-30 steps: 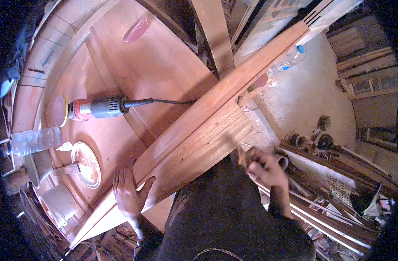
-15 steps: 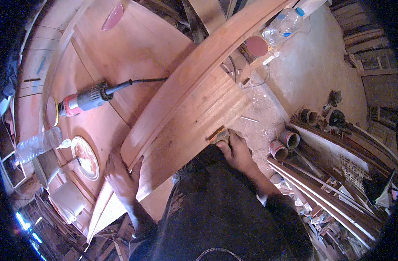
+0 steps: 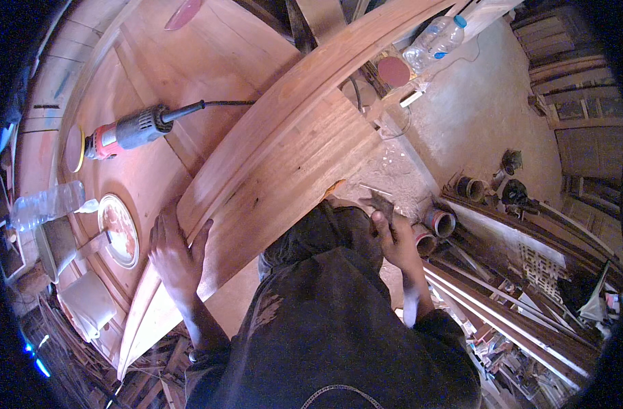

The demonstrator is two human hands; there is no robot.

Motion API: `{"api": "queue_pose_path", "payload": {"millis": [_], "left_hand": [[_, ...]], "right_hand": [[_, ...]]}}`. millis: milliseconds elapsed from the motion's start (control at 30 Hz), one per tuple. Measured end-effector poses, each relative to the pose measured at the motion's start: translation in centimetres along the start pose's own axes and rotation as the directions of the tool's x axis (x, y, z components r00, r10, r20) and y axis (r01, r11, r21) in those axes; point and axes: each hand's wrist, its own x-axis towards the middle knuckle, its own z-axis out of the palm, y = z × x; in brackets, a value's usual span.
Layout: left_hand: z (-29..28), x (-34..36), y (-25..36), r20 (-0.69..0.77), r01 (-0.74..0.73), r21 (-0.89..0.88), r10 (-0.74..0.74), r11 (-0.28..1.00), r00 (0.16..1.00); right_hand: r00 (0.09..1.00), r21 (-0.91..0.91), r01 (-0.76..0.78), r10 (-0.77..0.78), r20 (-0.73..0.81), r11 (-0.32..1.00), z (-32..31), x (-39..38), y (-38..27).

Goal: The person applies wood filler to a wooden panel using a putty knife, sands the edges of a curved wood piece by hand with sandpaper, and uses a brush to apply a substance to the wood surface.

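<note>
A long curved wooden rail (image 3: pixel 284 95) runs diagonally along a flat wooden panel (image 3: pixel 291 174). My left hand (image 3: pixel 175 259) lies over the rail's lower left end, fingers stretched out and thumb apart. An orange-brown patch (image 3: pixel 334 189) marks the panel's near edge. To the right of that edge, off the wood, my right hand (image 3: pixel 397 242) is closed on a flat greyish scraper-like tool (image 3: pixel 380 202); its exact kind is unclear. A red-and-black power sander (image 3: pixel 124 133) with a round pad lies on the larger wooden surface (image 3: pixel 209 61) at left.
A round lid (image 3: pixel 119 232) with reddish paste, a plastic bottle (image 3: pixel 49 204) and a white tub (image 3: pixel 86 303) stand at left. Another bottle (image 3: pixel 434 44) and a reddish disc (image 3: pixel 394 71) are at upper right. Several cans (image 3: pixel 441 222) and long boards (image 3: pixel 509 327) lie at right.
My right hand has moved right, away from the panel's edge, with the flat tool, uncovering the orange-brown patch. My left hand stays on the rail; the view has shifted slightly.
</note>
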Motion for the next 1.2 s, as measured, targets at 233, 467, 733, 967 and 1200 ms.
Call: {"api": "queue_pose_path", "payload": {"millis": [233,467,733,967,1200], "left_hand": [[-0.5,-0.1,0.5,0.013,0.044,-0.002,-0.044,0.999,0.999],[-0.8,0.1,0.6,-0.016,0.003,0.03,-0.003,1.0,1.0],[-0.7,0.4,0.6,0.005,0.015,0.014,-0.015,1.0,1.0],[-0.3,-0.5,-0.6,-0.029,-0.012,0.049,0.014,0.999,0.999],[-0.4,-1.6,-1.2,-0.028,0.045,-0.086,-0.047,0.995,0.998]], "right_hand": [[0.915,0.694,-0.322,0.024,0.402,0.645,3.2,2.8,-0.9],[0.988,0.306,0.137,-0.152,0.023,0.942,5.8,5.0,0.7],[0.987,0.091,0.158,-0.156,-0.022,0.983,5.1,5.1,5.1],[0.968,-0.255,0.124,-0.173,-0.181,0.959,-2.7,2.8,1.2],[0.974,-0.833,0.205,-0.024,0.226,0.513,-7.0,9.1,-11.8]]}}
